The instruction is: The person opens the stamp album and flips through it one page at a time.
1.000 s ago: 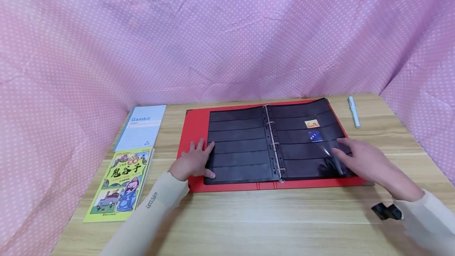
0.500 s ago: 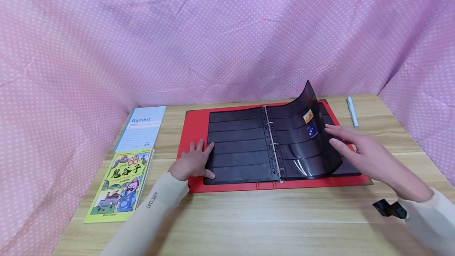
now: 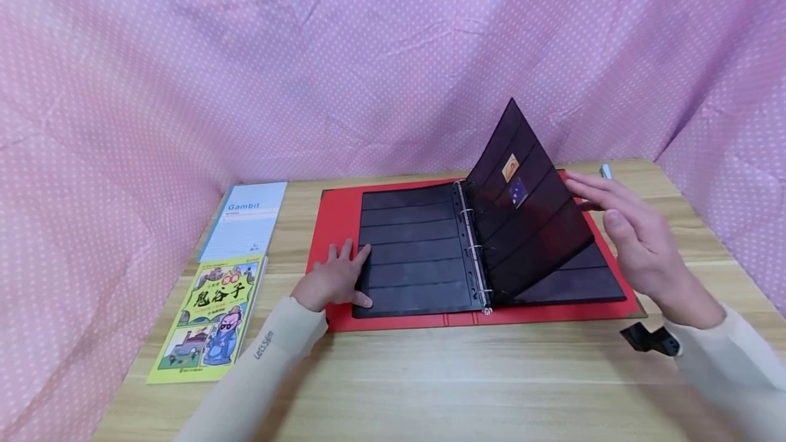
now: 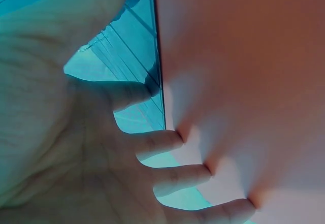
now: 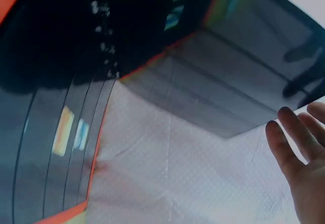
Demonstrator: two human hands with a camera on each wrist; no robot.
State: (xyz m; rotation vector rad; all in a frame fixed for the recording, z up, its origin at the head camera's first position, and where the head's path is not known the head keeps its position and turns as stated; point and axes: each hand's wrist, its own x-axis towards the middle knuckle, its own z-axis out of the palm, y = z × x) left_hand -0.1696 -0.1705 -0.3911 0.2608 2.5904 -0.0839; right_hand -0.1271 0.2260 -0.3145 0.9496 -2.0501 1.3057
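Note:
A red ring binder lies spread out, with black pocket pages on both sides of its metal rings. My left hand rests with spread fingers across the cover and the edge of the left page. One right page stands raised on the rings, bearing a small orange picture stamp and a dark blue one. Fairly straight fingers of my right hand are at this page's outer edge, the thumb apart from it. The right wrist view shows the fingertips beside the edge.
Left of the binder, a light blue notebook lies above a yellow-green comic book. Behind my right hand shows the tip of a pale blue pen. A pink dotted curtain hangs behind the wooden table.
The right page has risen from nearly flat to steeply tilted, swinging left on the rings. My right hand has moved up with its edge. My left hand has stayed in place.

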